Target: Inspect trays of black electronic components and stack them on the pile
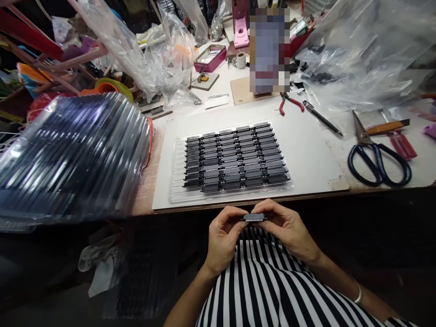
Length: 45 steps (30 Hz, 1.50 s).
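A small black pin connector (254, 217) with a row of silvery pins is held level between both hands, just off the table's front edge. My left hand (223, 236) pinches its left end between thumb and fingers. At the other end, my right hand (288, 229) grips it the same way. Beyond the hands, a clear plastic tray (177, 193) lies on a white board, filled with rows of similar black connectors (235, 156). The front row starts a little farther right than the rows behind it.
To the left stands a stack of filled plastic trays (68, 154). On the right lie scissors (378, 163), a black pen (322, 118) and red-handled pliers (291, 103). Behind are a pink box (210, 59), a white cup (240, 61) and crumpled plastic bags (374, 54).
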### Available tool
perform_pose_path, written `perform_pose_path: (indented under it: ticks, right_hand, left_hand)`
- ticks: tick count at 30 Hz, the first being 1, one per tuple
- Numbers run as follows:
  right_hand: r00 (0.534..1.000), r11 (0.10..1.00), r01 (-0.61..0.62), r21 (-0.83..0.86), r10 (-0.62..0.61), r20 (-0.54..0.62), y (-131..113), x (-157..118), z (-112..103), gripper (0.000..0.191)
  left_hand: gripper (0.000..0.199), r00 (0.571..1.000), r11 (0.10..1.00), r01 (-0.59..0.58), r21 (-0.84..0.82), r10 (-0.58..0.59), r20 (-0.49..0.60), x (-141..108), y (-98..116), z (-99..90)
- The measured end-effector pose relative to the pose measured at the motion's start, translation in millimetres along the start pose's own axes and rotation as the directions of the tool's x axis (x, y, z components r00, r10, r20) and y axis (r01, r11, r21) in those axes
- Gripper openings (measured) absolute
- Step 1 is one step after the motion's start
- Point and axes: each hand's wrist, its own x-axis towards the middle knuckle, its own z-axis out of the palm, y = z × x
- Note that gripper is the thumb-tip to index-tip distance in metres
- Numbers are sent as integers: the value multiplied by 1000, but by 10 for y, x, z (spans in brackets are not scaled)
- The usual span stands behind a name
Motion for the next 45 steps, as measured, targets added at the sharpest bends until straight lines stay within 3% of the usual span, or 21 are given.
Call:
perform_pose_path:
  ticks: [23, 26, 29, 31, 35, 40, 43, 45]
  right_hand:
    - [999, 999, -41, -24, 41, 6, 1, -2, -5, 13]
    - [994, 992, -112, -50, 112, -4, -1, -26, -6, 19]
    - [988, 984, -153, -90, 152, -19, 35, -43, -36, 19]
    - [986, 980, -169, -109, 168, -20, 65, -41, -53, 20]
    - [982, 973, -188, -133, 190, -1, 87, -32, -23, 21]
    - [989, 970, -149, -192, 146, -30, 29, -73, -34, 21]
    - [979, 959, -117, -259, 67, -192, -78, -112, -141, 24]
    - [924, 959, -96, -265, -13, -381, -178, -105, -211, 25]
  left_hand:
    - [9, 1000, 1000, 0, 11, 1, -31, -7, 17, -9]
    - [13, 978, 987, -117, 108, 134, -158, 28, 103, -228]
    - [16, 856, 902, -223, 369, 363, -369, 102, 255, -657]
    - [17, 804, 797, -215, 565, 473, -361, 146, 354, -971]
    - [17, 871, 660, -203, 723, 460, -175, 222, 397, -1345]
    - [23, 895, 622, -197, 758, 430, -120, 264, 281, -1341]
    - [25, 886, 622, -177, 763, 438, -152, 208, 264, -1296]
    - [28, 881, 606, -170, 777, 447, -156, 155, 261, -1256]
